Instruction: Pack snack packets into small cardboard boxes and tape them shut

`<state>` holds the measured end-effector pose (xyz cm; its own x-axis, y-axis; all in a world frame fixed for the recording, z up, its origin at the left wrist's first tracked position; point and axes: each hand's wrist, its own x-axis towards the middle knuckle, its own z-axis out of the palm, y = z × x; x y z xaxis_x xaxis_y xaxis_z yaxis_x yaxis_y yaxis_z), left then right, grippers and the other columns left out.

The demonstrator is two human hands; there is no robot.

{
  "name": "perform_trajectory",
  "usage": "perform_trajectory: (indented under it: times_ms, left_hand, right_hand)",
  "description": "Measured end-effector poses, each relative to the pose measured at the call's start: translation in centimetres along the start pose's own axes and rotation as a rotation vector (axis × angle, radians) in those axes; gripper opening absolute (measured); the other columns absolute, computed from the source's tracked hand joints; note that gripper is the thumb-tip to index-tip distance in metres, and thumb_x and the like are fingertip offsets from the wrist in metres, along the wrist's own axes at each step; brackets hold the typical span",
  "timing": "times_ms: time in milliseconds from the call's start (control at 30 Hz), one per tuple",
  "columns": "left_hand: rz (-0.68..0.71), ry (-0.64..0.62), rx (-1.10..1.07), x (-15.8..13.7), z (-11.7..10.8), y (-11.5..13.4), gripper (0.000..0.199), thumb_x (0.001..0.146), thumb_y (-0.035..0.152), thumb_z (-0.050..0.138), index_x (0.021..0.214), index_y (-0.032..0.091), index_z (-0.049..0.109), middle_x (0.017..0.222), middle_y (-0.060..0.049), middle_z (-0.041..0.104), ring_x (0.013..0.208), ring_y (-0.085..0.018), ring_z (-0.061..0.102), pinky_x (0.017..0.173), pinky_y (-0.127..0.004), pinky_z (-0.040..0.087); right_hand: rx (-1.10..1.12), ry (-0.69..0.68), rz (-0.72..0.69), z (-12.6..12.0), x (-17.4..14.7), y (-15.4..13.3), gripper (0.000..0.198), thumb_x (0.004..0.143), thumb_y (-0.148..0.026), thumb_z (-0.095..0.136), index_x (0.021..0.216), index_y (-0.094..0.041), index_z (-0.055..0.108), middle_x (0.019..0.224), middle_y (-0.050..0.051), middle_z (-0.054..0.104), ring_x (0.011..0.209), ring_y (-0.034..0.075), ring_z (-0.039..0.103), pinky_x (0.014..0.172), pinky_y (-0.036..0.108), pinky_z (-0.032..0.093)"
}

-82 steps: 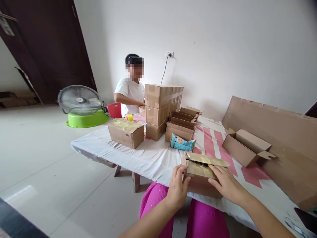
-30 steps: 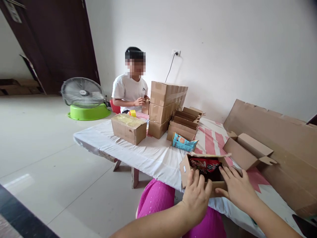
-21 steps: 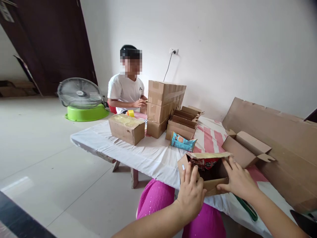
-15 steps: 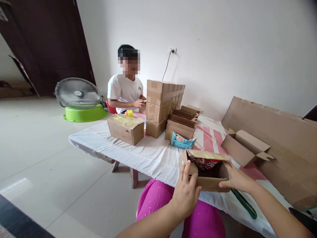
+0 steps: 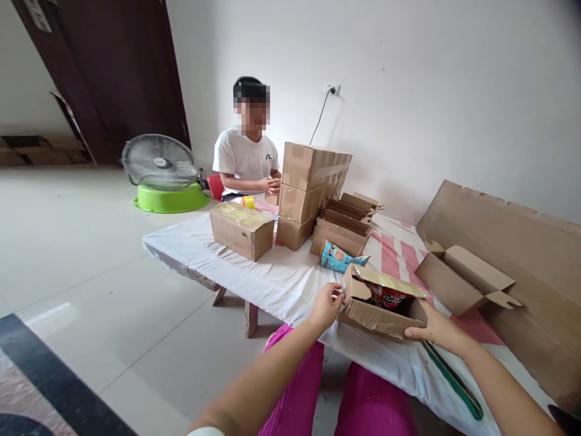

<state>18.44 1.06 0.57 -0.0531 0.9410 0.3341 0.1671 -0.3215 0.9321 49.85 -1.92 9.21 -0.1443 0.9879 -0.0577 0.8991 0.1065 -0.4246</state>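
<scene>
An open cardboard box (image 5: pixel 372 318) lies at the near edge of the cloth-covered table, with a red and black printed packet (image 5: pixel 389 297) showing inside it. My left hand (image 5: pixel 327 306) is at the box's left end, its fingers curled against the end panel. Around the right end, my right hand (image 5: pixel 433 327) grips the box, thumb on the front wall and fingers behind. A blue snack packet (image 5: pixel 338 257) lies just behind the box. Beside my right hand is a long, thin green and dark object (image 5: pixel 454 381), partly under my forearm.
Stacked closed boxes (image 5: pixel 297 203) stand mid-table, next to a row of open boxes (image 5: pixel 338 236). A taped box (image 5: pixel 240 233) sits left, an open one (image 5: pixel 454 284) right, before a large cardboard sheet (image 5: pixel 512 242). A person (image 5: pixel 245 151) sits across; a fan (image 5: pixel 158 162) stands on the floor.
My left hand has moved from the box's front left corner to its left end. The box is turned slightly, and its left end flap now shows folded inward. The view has shifted a little.
</scene>
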Motion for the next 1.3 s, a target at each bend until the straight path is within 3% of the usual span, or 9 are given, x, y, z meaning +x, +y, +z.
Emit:
perform_trajectory:
  times_ms: [267, 467, 600, 700, 767, 833, 1000, 1200, 1300]
  left_hand:
    - [0.09, 0.029, 0.036, 1.4, 0.3, -0.4, 0.013, 0.073, 0.007, 0.058, 0.074, 0.018, 0.064, 0.081, -0.001, 0.064, 0.076, -0.013, 0.061, 0.076, -0.027, 0.049]
    - [0.047, 0.148, 0.021, 2.1, 0.8, -0.8, 0.012, 0.072, 0.01, 0.052, 0.064, 0.019, 0.051, 0.06, 0.005, 0.051, 0.056, -0.011, 0.054, 0.057, -0.022, 0.044]
    - [0.099, 0.23, 0.02, -0.5, -0.1, 0.5, 0.01, 0.077, 0.014, 0.045, 0.07, 0.02, 0.048, 0.065, 0.003, 0.049, 0.06, -0.012, 0.053, 0.057, -0.022, 0.043]
    - [0.208, 0.208, 0.03, -4.3, -1.0, 2.2, 0.009, 0.079, 0.017, 0.048, 0.07, 0.02, 0.049, 0.073, 0.001, 0.05, 0.068, -0.014, 0.052, 0.064, -0.025, 0.044]
    - [0.331, 0.129, 0.067, -6.9, -1.2, 3.2, 0.009, 0.08, 0.015, 0.05, 0.073, 0.02, 0.053, 0.076, 0.0, 0.05, 0.072, -0.014, 0.052, 0.068, -0.026, 0.045]
    - [0.585, 0.01, 0.211, -9.1, -1.1, 3.9, 0.013, 0.081, 0.011, 0.05, 0.082, 0.021, 0.058, 0.081, -0.001, 0.052, 0.074, -0.014, 0.053, 0.068, -0.025, 0.046]
    - [0.969, -0.162, 0.434, -12.0, 0.6, 4.5, 0.015, 0.084, 0.01, 0.053, 0.093, 0.02, 0.061, 0.082, -0.004, 0.054, 0.071, -0.015, 0.052, 0.064, -0.025, 0.045]
    - [1.015, -0.262, 0.419, -13.1, 2.4, 4.2, 0.014, 0.086, 0.008, 0.049, 0.091, 0.019, 0.058, 0.082, -0.005, 0.057, 0.069, -0.015, 0.052, 0.064, -0.028, 0.047]
    - [0.942, -0.289, 0.362, -13.7, 2.7, 2.9, 0.018, 0.086, 0.006, 0.048, 0.096, 0.019, 0.056, 0.087, -0.006, 0.06, 0.076, -0.016, 0.058, 0.07, -0.029, 0.052]
  right_hand:
    - [0.009, -0.018, -0.01, -0.1, 0.3, -0.1, 0.11, 0.06, -0.06, 0.073, 0.149, -0.014, 0.027, 0.146, 0.02, 0.045, 0.131, 0.037, 0.045, 0.106, 0.049, 0.038]
    - [-0.005, 0.052, -0.009, 0.6, 0.3, -0.2, 0.105, 0.064, -0.062, 0.07, 0.148, -0.015, 0.027, 0.143, 0.018, 0.048, 0.129, 0.035, 0.048, 0.103, 0.046, 0.042]
    - [-0.152, 0.487, -0.026, 1.5, -1.8, -2.3, 0.094, 0.068, -0.063, 0.067, 0.143, -0.013, 0.038, 0.145, 0.022, 0.042, 0.132, 0.042, 0.04, 0.104, 0.057, 0.035]
    - [-0.121, 0.769, -0.206, 3.5, -5.6, -5.4, 0.057, 0.082, -0.056, 0.058, 0.125, -0.019, 0.055, 0.133, 0.017, 0.054, 0.13, 0.038, 0.042, 0.108, 0.059, 0.028]
    - [0.093, 0.649, -0.281, 5.7, -8.4, -7.7, 0.034, 0.09, -0.05, 0.05, 0.108, -0.024, 0.062, 0.109, 0.012, 0.066, 0.11, 0.031, 0.057, 0.1, 0.051, 0.04]
    - [0.438, 0.367, -0.21, 8.1, -10.4, -9.5, 0.036, 0.093, -0.053, 0.042, 0.105, -0.025, 0.061, 0.091, 0.008, 0.068, 0.083, 0.024, 0.064, 0.077, 0.04, 0.05]
    - [1.08, -0.101, 0.102, 12.1, -12.1, -10.1, 0.06, 0.08, -0.076, 0.044, 0.085, -0.018, 0.055, 0.068, 0.001, 0.063, 0.048, 0.011, 0.054, 0.044, 0.022, 0.034]
    - [1.127, -0.107, 0.23, 12.9, -13.1, -7.7, 0.048, 0.067, -0.06, 0.072, 0.072, -0.019, 0.049, 0.055, -0.004, 0.06, 0.039, 0.005, 0.044, 0.041, 0.019, 0.026]
    - [1.014, 0.131, 0.276, 12.1, -13.4, -5.0, 0.041, 0.067, -0.056, 0.071, 0.071, -0.018, 0.055, 0.056, -0.002, 0.062, 0.04, 0.008, 0.046, 0.042, 0.021, 0.029]
